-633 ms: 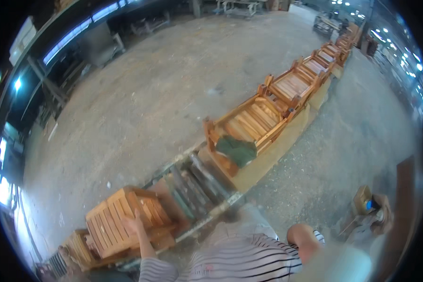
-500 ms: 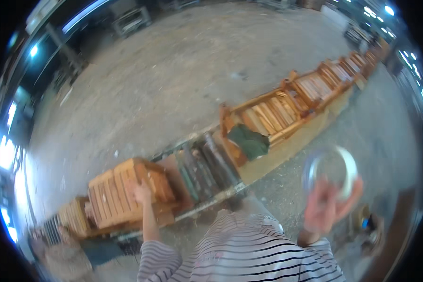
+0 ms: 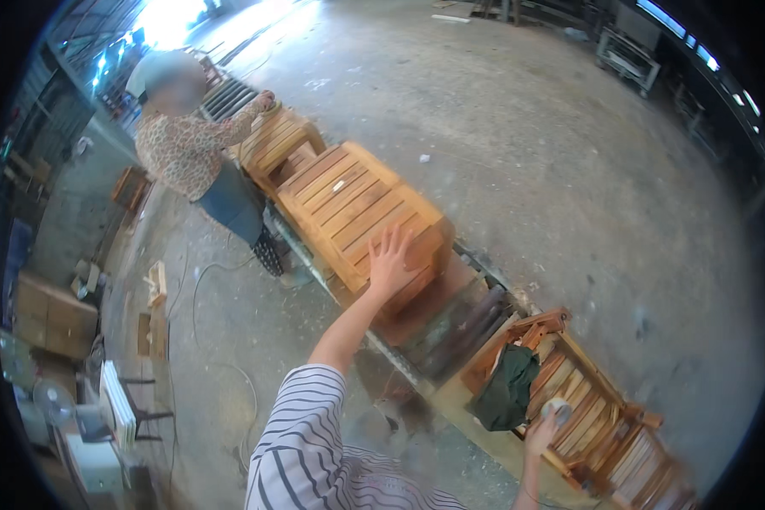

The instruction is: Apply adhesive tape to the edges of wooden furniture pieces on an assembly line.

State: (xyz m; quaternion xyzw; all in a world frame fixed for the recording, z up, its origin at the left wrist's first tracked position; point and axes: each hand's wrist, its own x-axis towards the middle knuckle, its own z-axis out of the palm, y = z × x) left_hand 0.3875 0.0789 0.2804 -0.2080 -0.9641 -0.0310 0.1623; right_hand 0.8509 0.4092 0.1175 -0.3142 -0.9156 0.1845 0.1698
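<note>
My left hand (image 3: 391, 262) lies with fingers spread on the near end of a slatted wooden furniture piece (image 3: 348, 212). This piece rests on a roller conveyor (image 3: 472, 327), and a small pale scrap lies on its slats. At the lower right, my right hand (image 3: 539, 435) is closed on a roll of tape (image 3: 557, 411). The roll is over or against a wooden frame (image 3: 578, 399) filled with loose slats; I cannot tell if it touches. Beside it, a dark green cloth (image 3: 507, 387) hangs over the frame's end.
A person (image 3: 187, 140) in a patterned top stands left of the conveyor, a hand on another slatted piece (image 3: 276, 136). Cables (image 3: 251, 382) lie on the concrete floor. A fan (image 3: 53, 399), a cardboard box (image 3: 55, 314) and a wheeled metal cart (image 3: 627, 59) stand farther out.
The view has swung left, bringing the other person into sight. My right hand has moved the tape roll from beside my body to the slat-filled frame. My left hand stays on the wooden piece.
</note>
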